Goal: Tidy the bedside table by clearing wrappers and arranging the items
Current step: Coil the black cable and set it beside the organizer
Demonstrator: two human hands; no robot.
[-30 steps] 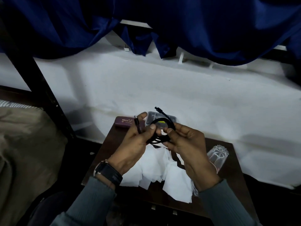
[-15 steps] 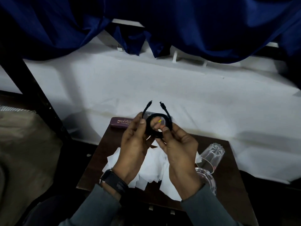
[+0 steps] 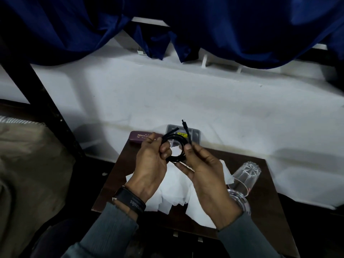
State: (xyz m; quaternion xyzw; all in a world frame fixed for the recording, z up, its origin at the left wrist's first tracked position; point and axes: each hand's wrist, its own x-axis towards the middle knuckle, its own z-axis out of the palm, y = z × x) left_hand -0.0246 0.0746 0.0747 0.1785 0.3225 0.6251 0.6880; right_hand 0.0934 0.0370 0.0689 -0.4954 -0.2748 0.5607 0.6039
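A black cable (image 3: 176, 140) wound into a small coil hangs above the dark brown bedside table (image 3: 260, 198). My left hand (image 3: 150, 164) grips the coil's left side. My right hand (image 3: 204, 175) pinches its right side between thumb and forefinger. Both cable ends stick up from the coil. White crumpled wrappers (image 3: 175, 190) lie spread on the table under my hands. A maroon case (image 3: 139, 137) with gold lettering and a clear plastic box (image 3: 194, 135) with a yellow label sit at the table's back edge.
A clear drinking glass (image 3: 245, 175) lies on its side at the table's right, with another clear glass piece (image 3: 240, 202) in front of it. A white wall is behind the table, a blue curtain (image 3: 204, 25) hangs above, and a bed with a dark post stands at the left.
The coil has grown a little wider and both hands have shifted their grip on it. The left cable end now leans to the right across the coil.
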